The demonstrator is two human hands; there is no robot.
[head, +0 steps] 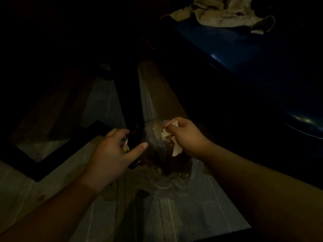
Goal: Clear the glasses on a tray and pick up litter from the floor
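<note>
The scene is dim. My right hand (185,137) is closed around crumpled white paper (166,135), which sticks out between its fingers. Just below and left of that hand hangs a clear plastic bag (157,145) with dark contents; its lower folds reach the floor. My left hand (111,151) grips a dark wrapper (134,138) with a bit of yellow print, right beside the bag. Both hands are low over the tiled floor (183,215). No tray or glasses are in view.
A dark table leg and frame (129,95) rise just behind the hands. A blue rounded surface (227,49) fills the right side with a beige cloth (225,13) on top. A dark angular bar (57,154) lies at the left.
</note>
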